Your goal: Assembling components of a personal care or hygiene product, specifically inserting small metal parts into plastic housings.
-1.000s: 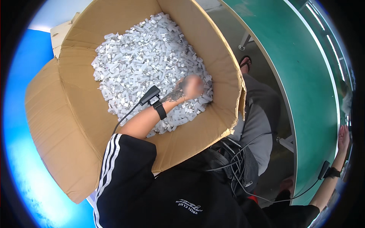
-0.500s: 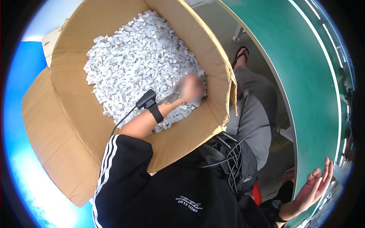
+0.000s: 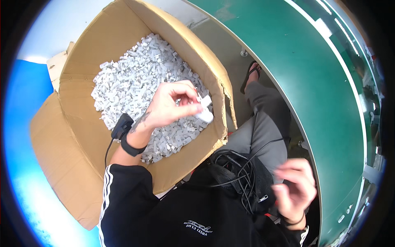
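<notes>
A large cardboard box (image 3: 82,142) stands open on my left, with a heap of small white plastic pieces (image 3: 119,78) in it. Over the heap, near the box's right wall, my left hand (image 3: 175,103) pinches a white plastic piece (image 3: 203,109) between thumb and fingers. A second piece may be in the same pinch; the blur hides it. My right hand (image 3: 296,187) is above my lap, beside the green table's edge, its fingers loosely bent and apart from the thumb. Nothing shows in it.
A long green table (image 3: 329,103) curves down the right side, with several small white pieces (image 3: 345,214) at its near end. A black mesh bag with coiled cables (image 3: 242,177) lies on my lap. A strapped-on device (image 3: 122,126) with a cable sits on my left wrist.
My left hand has risen out of the heap with white plastic in its fingers. My right hand has come inward from over the green table toward my lap.
</notes>
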A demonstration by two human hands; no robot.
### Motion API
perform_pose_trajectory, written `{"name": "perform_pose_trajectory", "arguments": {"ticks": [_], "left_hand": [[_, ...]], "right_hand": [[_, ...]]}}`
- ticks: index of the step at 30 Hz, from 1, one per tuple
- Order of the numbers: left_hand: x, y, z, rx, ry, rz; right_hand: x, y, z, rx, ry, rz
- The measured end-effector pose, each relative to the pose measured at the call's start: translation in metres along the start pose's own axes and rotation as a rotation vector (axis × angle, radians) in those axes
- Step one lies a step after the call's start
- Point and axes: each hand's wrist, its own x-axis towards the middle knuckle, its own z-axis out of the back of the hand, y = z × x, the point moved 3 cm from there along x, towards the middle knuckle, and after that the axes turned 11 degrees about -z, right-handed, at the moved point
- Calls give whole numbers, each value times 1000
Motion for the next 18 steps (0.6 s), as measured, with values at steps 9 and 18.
{"name": "perform_pose_trajectory", "arguments": {"ticks": [9,18], "left_hand": [[8,-62,10,334,354,-32],[-6,-2,38,130,319,264]], "right_hand": [[90,16,-102,-74,129,197],[90,12,-109,-189,141,200]]}}
